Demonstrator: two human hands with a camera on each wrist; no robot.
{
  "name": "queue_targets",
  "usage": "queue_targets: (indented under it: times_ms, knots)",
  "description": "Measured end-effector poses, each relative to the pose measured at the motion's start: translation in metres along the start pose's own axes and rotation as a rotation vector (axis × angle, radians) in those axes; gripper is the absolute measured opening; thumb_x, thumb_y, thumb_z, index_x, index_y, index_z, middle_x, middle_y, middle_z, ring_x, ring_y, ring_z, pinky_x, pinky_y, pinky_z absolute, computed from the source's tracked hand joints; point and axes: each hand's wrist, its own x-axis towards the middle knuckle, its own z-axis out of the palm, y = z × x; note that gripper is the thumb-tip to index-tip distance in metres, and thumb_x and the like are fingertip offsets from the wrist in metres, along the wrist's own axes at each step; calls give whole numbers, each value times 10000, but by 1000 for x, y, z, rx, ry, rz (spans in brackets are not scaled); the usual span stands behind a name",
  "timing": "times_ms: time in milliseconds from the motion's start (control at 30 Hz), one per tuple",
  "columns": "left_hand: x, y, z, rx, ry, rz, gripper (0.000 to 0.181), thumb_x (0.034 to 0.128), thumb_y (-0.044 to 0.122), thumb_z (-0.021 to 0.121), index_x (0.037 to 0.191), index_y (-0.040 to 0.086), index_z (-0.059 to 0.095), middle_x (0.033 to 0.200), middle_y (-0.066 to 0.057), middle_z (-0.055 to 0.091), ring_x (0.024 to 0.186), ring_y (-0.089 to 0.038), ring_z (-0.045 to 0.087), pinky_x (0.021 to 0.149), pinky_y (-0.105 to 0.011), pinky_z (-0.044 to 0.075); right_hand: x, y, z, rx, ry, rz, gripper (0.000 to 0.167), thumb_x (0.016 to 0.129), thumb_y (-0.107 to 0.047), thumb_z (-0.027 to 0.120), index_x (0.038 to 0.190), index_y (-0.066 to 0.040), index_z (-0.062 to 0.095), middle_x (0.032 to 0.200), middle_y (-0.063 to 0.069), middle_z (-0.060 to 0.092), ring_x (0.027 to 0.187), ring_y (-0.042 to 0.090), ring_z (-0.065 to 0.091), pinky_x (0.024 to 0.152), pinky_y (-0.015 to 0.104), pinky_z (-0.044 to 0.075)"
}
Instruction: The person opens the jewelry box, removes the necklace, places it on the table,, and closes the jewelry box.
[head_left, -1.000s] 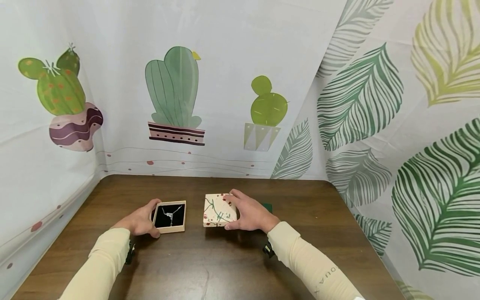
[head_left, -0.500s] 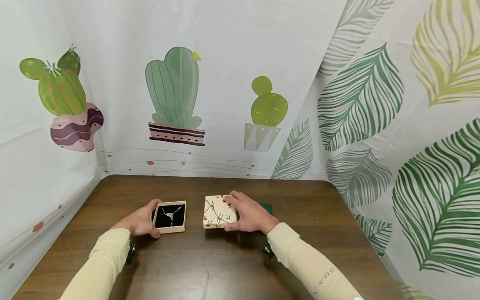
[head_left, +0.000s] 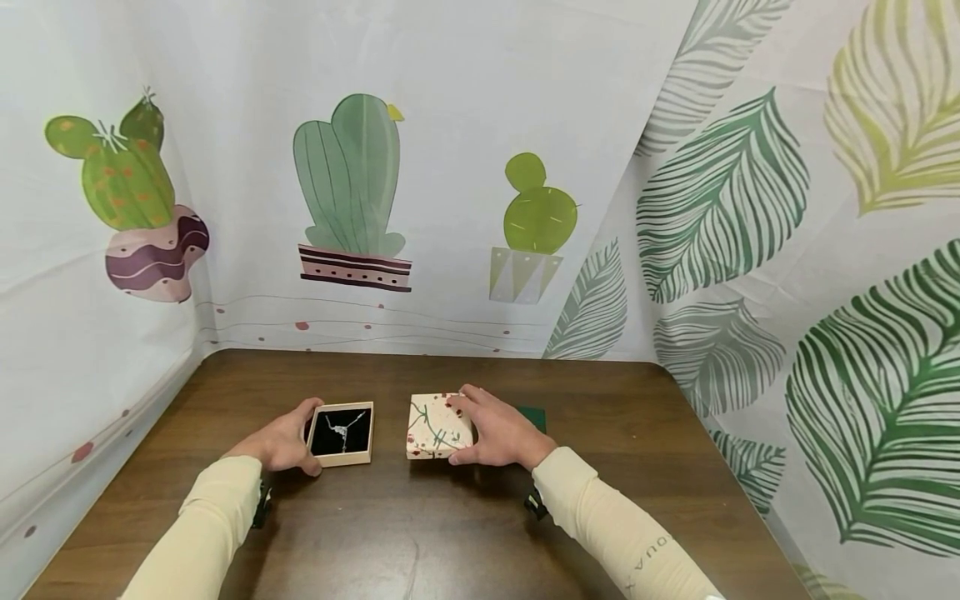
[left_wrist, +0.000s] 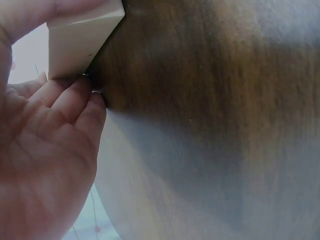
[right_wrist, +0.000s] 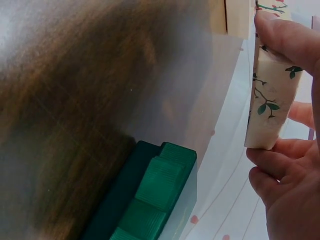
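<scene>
Left hand (head_left: pixel 279 442): fingers clamped on opposite sides of square cream cardboard box (head_left: pixel 347 459), open on brown wooden table (head_left: pixel 360 533), silver necklace (head_left: pixel 341 431) inside. Right hand (head_left: pixel 501 429): fingers clamped on square cream floral-print lid (head_left: pixel 433 425), apart, right of box. Ridged green block (right_wrist: pixel 155 192) nearby.

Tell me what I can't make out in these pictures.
Green thing: partly behind the right hand in the head view; cut off by the bottom edge in the right wrist view.
Underside of the flowered lid: hidden by its top, head view.
Necklace: fine detail too small, head view.
</scene>
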Motion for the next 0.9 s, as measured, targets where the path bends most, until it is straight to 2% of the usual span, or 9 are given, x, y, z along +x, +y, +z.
queue_targets:
  times_ms: [633, 900]
  knots:
    - [1, -2, 2, -6, 0, 0, 1138, 543, 98, 940, 1486, -52, 322, 1500, -358, 483, 1256, -402, 555, 1058, -531, 453, 0, -2, 5, -10, -41, 40, 861, 814, -520, 858, 1520, -182, 501, 1366, 41, 516, 1144, 162, 538, 974, 329, 521]
    - [0, -3, 1, -7, -2, 10, 1149, 540, 100, 936, 1491, -61, 312, 1510, -372, 465, 1263, -405, 545, 1048, -515, 456, 0, -2, 7, -21, -37, 23, 856, 808, -528, 862, 1507, -181, 510, 1307, 34, 524, 1093, 156, 534, 938, 318, 522]
